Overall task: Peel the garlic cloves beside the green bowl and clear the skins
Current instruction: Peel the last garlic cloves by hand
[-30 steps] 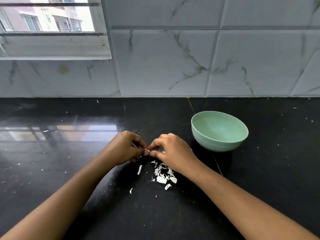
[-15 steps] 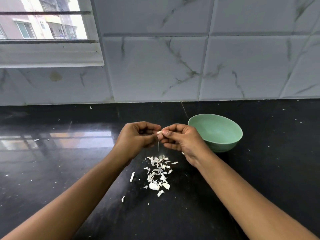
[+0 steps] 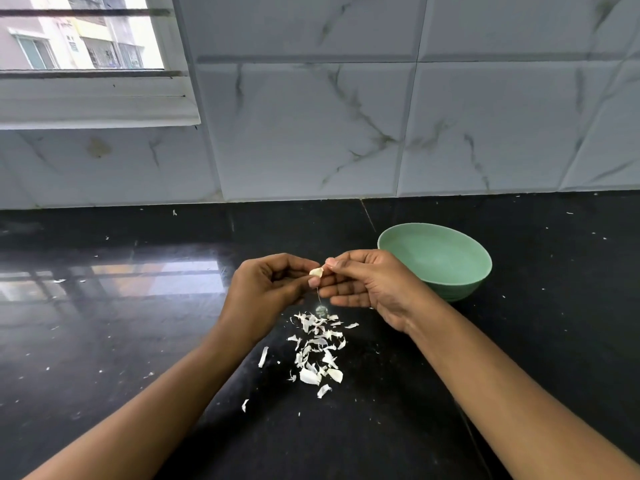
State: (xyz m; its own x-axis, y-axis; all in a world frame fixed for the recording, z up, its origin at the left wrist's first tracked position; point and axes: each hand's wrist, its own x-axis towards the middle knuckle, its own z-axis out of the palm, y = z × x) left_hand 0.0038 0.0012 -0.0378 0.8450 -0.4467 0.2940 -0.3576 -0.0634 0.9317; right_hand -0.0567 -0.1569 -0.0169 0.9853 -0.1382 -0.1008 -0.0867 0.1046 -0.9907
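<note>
A small pale garlic clove [image 3: 316, 271] is held above the black counter, between both hands. My left hand [image 3: 266, 289] pinches it from below with thumb and fingers curled. My right hand [image 3: 367, 285] pinches its top with thumb and forefinger, the other fingers stretched out beneath. A thin strand of skin hangs down from the clove. A heap of white garlic skins [image 3: 317, 351] lies on the counter just below the hands. The green bowl [image 3: 437, 259] stands to the right, behind my right hand, and looks empty.
The black stone counter [image 3: 540, 341] is speckled with tiny skin crumbs. A few stray skin pieces [image 3: 263, 356] lie left of the heap. A marble-tiled wall [image 3: 346, 133] backs the counter, with a window [image 3: 83, 39] at the upper left.
Both hands have risen from the counter with the clove, uncovering the heap of skins. My right hand's lower fingers have spread out since half a second ago.
</note>
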